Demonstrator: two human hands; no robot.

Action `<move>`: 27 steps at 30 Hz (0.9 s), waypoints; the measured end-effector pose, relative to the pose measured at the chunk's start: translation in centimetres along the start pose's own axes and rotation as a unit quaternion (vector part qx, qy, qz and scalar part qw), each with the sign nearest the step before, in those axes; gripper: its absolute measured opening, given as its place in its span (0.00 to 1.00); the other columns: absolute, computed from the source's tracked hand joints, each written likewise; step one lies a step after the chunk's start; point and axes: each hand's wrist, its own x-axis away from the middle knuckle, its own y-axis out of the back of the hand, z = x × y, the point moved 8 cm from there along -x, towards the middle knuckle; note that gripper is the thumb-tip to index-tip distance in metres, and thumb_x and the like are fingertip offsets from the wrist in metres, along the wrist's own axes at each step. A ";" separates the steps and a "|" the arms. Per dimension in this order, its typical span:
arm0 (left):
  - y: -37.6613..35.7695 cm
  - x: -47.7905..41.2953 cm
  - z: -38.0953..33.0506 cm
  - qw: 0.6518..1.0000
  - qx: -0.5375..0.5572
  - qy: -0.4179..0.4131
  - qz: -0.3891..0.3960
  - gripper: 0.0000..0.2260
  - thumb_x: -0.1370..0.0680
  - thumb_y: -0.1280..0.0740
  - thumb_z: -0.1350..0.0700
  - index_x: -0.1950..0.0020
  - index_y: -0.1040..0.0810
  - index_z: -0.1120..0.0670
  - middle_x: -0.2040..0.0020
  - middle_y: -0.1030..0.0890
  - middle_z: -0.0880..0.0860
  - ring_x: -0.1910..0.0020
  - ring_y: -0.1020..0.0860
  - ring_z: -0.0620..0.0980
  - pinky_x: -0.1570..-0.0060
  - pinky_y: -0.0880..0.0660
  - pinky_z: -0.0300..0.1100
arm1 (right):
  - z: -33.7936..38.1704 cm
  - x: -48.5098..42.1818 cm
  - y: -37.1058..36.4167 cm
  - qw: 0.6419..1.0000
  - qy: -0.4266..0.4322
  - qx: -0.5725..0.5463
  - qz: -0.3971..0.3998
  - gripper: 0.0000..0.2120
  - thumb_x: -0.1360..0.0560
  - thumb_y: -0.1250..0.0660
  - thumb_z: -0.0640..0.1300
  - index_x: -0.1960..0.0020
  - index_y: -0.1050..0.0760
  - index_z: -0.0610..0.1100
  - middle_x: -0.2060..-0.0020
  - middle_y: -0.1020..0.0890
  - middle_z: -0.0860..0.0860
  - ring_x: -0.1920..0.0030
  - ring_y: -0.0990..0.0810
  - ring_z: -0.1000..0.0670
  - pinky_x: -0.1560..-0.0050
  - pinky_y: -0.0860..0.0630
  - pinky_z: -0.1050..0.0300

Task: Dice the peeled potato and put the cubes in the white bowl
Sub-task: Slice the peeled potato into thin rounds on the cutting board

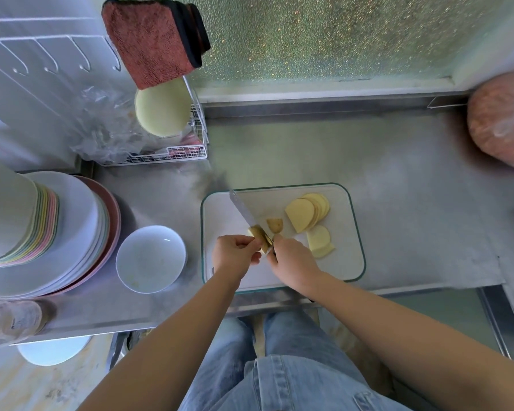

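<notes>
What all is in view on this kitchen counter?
steel counter: one, grey, under everything
cutting board: one, white with green rim, counter centre
potato slices: several, pale yellow, right half of board
potato piece: one, yellow, under the blade
knife: one, silver blade, over the board
white bowl: one, white, left of board
plates: one stack, white and pink, far left
cloth: one, red, hanging top left
wire rack: one, white, behind the bowl, holding a pale green disc
round lump: one, pinkish, right edge
left hand: one, pinches the potato piece
right hand: one, grips the knife
</notes>
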 end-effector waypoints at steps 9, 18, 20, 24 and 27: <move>1.6 1.1 -0.8 0.996 -0.039 -0.031 -0.077 0.13 0.26 0.28 0.52 0.72 0.21 0.48 0.71 0.18 0.50 0.65 0.17 0.54 0.59 0.19 0.50 | 1.1 -0.6 -0.2 0.999 0.033 -0.011 -0.023 0.11 0.19 0.46 0.48 0.49 0.30 0.41 0.63 0.26 0.49 0.64 0.29 0.48 0.63 0.36 0.57; 2.2 0.9 0.2 0.996 -0.014 -0.008 -0.084 0.11 0.27 0.28 0.47 0.68 0.19 0.47 0.71 0.17 0.48 0.67 0.17 0.49 0.58 0.18 0.49 | 1.2 -0.5 -1.0 0.998 0.042 -0.016 -0.041 0.12 0.18 0.46 0.49 0.44 0.31 0.42 0.59 0.20 0.46 0.63 0.26 0.48 0.63 0.34 0.59; 2.2 0.7 0.1 0.997 -0.017 -0.008 -0.080 0.11 0.27 0.28 0.46 0.69 0.20 0.47 0.71 0.18 0.48 0.67 0.17 0.49 0.58 0.18 0.50 | 1.3 -0.7 -1.1 0.998 0.042 -0.014 -0.044 0.12 0.18 0.46 0.49 0.44 0.31 0.42 0.58 0.20 0.46 0.61 0.22 0.47 0.63 0.34 0.59; 2.8 0.6 0.1 0.994 -0.045 -0.008 -0.095 0.10 0.27 0.28 0.51 0.68 0.20 0.50 0.71 0.18 0.49 0.66 0.17 0.50 0.58 0.18 0.49 | 0.9 -1.2 -1.1 0.998 0.014 -0.051 -0.043 0.11 0.19 0.45 0.49 0.47 0.29 0.41 0.58 0.20 0.46 0.57 0.20 0.45 0.62 0.32 0.57; 3.2 0.6 0.5 0.993 -0.058 -0.012 -0.099 0.09 0.27 0.29 0.52 0.68 0.21 0.49 0.71 0.18 0.49 0.66 0.17 0.50 0.57 0.18 0.49 | 0.1 -1.4 -1.1 0.995 -0.010 -0.092 -0.038 0.10 0.19 0.45 0.47 0.53 0.31 0.42 0.62 0.23 0.46 0.57 0.21 0.43 0.63 0.35 0.56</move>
